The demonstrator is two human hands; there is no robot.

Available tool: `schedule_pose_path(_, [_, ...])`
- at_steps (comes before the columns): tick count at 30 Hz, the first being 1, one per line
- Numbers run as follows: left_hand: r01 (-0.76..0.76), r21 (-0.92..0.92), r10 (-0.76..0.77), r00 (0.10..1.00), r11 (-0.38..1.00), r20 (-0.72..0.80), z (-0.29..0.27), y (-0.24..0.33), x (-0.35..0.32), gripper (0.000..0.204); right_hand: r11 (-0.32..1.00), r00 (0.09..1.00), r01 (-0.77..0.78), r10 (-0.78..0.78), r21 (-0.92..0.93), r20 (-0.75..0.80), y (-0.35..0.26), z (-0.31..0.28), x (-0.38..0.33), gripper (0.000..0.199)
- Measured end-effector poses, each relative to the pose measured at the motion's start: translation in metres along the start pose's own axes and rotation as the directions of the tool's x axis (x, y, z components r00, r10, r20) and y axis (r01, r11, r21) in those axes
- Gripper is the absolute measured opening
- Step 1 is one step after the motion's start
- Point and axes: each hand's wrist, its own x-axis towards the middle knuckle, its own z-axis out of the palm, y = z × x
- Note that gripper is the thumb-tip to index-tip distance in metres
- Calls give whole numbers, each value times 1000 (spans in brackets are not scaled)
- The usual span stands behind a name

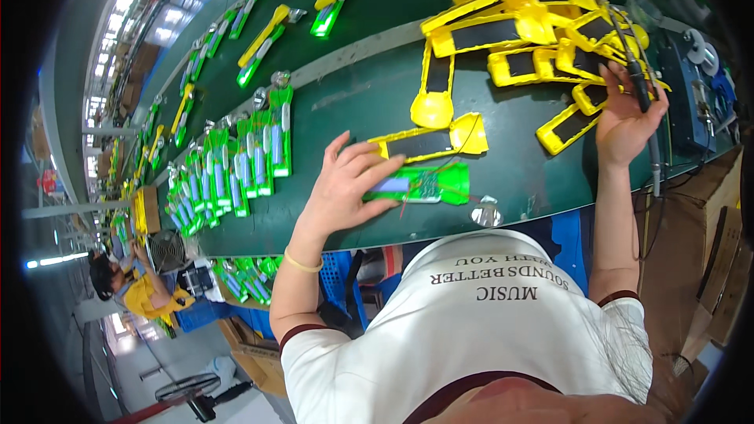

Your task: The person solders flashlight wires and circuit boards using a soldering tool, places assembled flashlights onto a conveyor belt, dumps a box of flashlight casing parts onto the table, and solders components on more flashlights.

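My left hand (343, 182) is closed round the left end of a green lamp housing (454, 183), its thumb along the near side and fingers over the top. Inside sit a blue cylindrical battery (390, 185) and a small circuit board (427, 184); thin wires lead off it. A yellow cover with a dark panel (416, 144) lies just beyond, under my fingertips. At the housing's right end rests a shiny round reflector (486, 212). My right hand (623, 132), raised at the right, grips a black soldering iron (641, 90) with its cable hanging down.
Yellow covers (479, 34) are heaped at the far right, near a dark box with a wire spool (695, 47). Green housings with batteries (236, 169) stand in rows at the left. Beyond a divider, more pieces (334, 12) lie on a green belt. Another person (149, 290) sits far left.
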Motion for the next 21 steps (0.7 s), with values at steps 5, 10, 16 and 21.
schedule_pose_path(5, [99,-268,-180,938,958,-295,10,-19,-28,41,988,993,-59,44,140,110,-15,-6,-23,40])
schedule_pose_path(10, [180,-297,-214,973,938,-87,2,-20,-42,61,971,977,-164,136,172,167,-34,0,-66,45])
schedule_pose_path(16, [75,-101,-89,986,992,-141,15,-18,-24,60,944,912,-330,309,32,271,-32,23,-104,24])
schedule_pose_path(21, [16,48,3,932,999,-363,18,0,-24,35,883,829,-469,441,-4,343,-29,27,-119,24])
